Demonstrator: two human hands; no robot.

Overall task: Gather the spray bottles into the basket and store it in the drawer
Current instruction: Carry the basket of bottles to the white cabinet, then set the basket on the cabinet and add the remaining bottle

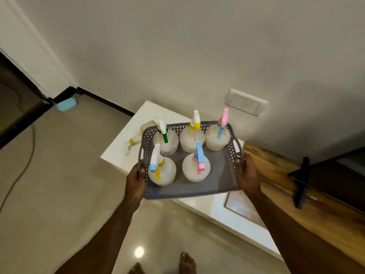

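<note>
I hold a grey perforated basket (215, 180) above the white marble table (118, 153). My left hand (135, 179) grips its left handle and my right hand (246, 174) grips its right handle. Several white round spray bottles stand upright inside: one with a green trigger (165, 140), one with a yellow collar (192, 138), one with a pink nozzle (217, 137), one with a blue nozzle and yellow trigger (162, 171), one with a blue and pink head (196, 168). Another bottle with a yellow collar (139, 136) lies on its side on the table behind the basket.
A wooden cabinet top (276, 175) runs along the right with a black stand (302, 180) and a dark screen. A wall switch plate (245, 101) sits behind. A blue box (66, 103) and a cable lie on the floor at left. My bare feet show below.
</note>
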